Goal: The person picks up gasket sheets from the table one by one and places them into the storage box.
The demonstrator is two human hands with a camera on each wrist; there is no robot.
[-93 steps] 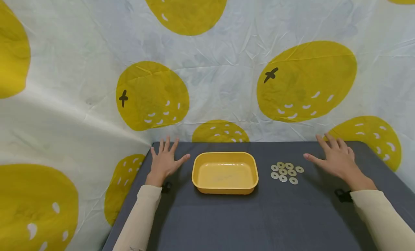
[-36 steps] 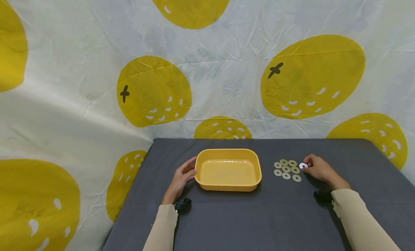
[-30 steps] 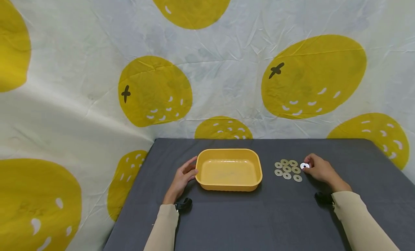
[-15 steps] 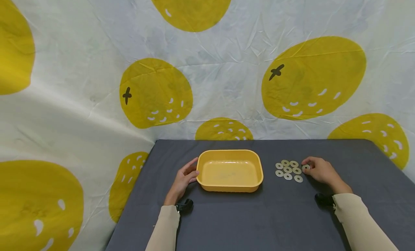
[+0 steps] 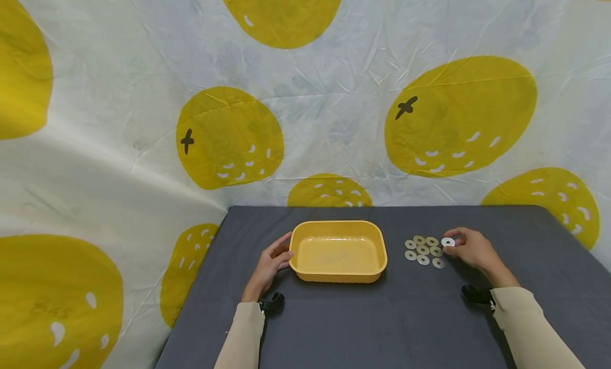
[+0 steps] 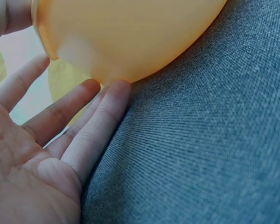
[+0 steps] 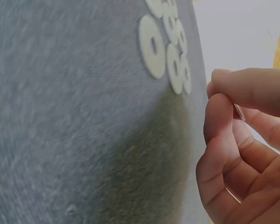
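Note:
A yellow rectangular tray [image 5: 338, 278] stands on the dark cloth. My left hand [image 5: 267, 267] is at its left end; in the left wrist view, straight, spread fingers [image 6: 91, 133] touch the outer wall [image 6: 130, 42] and the thumb is by the rim. To the tray's right, several flat round washers [image 5: 418, 250] with centre holes lie close together. My right hand [image 5: 477, 251] pinches one washer [image 5: 444, 242] between thumb and index finger, just right of the group. In the right wrist view only a thin edge of this held washer [image 7: 239, 112] shows, the fingers hiding the rest.
The dark grey cloth [image 5: 363, 326] covers the table. A white curtain [image 5: 334, 135] with yellow fruit prints rises behind the table's far edge and along the left side. In the right wrist view, flat washers [image 7: 146, 53] lie beyond the fingertips.
Both hands came inward from spread positions: the left to the tray, the right to the rightmost washer. Over the last half second the pinched washer has shifted slightly up and left in the head view.

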